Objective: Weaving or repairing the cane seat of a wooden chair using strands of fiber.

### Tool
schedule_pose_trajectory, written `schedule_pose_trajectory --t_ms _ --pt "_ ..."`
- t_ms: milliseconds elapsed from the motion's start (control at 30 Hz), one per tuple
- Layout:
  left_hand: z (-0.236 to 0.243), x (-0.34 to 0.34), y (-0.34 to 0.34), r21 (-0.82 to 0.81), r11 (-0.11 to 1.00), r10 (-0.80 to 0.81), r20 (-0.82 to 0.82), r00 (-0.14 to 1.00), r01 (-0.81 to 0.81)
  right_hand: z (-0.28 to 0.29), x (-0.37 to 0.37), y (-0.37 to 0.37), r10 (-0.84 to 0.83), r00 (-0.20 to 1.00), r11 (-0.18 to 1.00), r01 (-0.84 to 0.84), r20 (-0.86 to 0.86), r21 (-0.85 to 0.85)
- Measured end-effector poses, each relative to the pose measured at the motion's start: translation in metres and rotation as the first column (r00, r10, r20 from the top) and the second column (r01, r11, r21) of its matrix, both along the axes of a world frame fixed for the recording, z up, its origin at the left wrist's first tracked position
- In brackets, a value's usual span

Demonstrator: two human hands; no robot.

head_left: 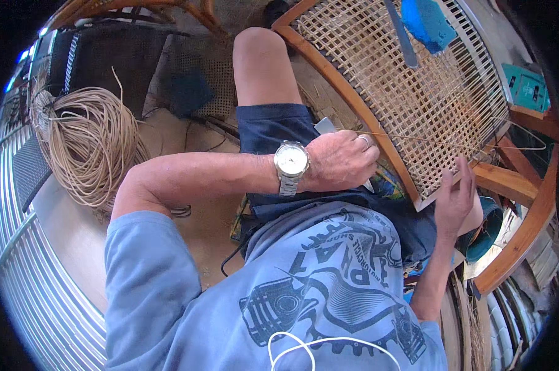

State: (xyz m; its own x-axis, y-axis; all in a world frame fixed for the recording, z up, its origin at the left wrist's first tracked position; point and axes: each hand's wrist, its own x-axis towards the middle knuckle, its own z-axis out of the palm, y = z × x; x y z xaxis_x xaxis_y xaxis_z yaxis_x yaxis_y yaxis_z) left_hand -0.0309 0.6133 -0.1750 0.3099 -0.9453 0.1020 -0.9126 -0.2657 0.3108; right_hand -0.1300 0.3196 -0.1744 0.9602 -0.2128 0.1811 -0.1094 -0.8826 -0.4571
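Observation:
A cane-woven panel (pixel 409 99) in a brown wooden frame (pixel 347 89) leans across my lap on the right. My left hand (pixel 344 161), with a metal watch above it, is closed in a fist beside the frame's left edge. From it a thin cane strand (pixel 428 139) stretches right across the panel and loops past the far side. A pale grey flat piece (pixel 324 126) shows behind this hand; whether I grip it is hidden. At the panel's near right corner, my right hand (pixel 454 201) has its fingers stretched out beside the edge.
On the panel lie a blue cloth-like piece (pixel 428 25) and a flat grey metal tool (pixel 402 34). A big coil of cane (pixel 91 145) sits at the left. Curved wooden parts (pixel 520 241), a teal case (pixel 525 88) and a dark teal bucket (pixel 486 232) crowd the right.

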Motion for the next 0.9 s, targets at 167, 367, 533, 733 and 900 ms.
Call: schedule_pose_trajectory --t_ms 167,367,533,733,900 --pt "0.007 0.004 -0.006 -0.021 0.998 0.061 -0.036 0.997 -0.062 0.008 0.021 -0.035 0.039 0.999 0.996 -0.037 0.03 -0.08" --pt "0.018 0.019 -0.049 0.022 0.883 0.455 -0.293 0.841 -0.47 0.016 0.023 -0.07 -0.079 0.986 0.99 0.094 0.146 -0.103" --pt "-0.001 0.021 -0.091 0.065 0.895 0.444 -0.246 0.862 -0.442 0.005 0.003 -0.061 0.027 0.999 0.999 -0.026 0.019 -0.029" --pt "-0.01 0.02 -0.107 0.058 0.901 0.429 -0.257 0.866 -0.43 -0.001 -0.015 -0.032 0.19 0.982 0.974 -0.186 -0.021 0.128" --pt "0.012 0.025 -0.089 0.229 0.856 0.515 -0.299 0.803 -0.464 0.006 0.009 -0.034 0.183 0.983 0.97 -0.183 0.014 0.162"
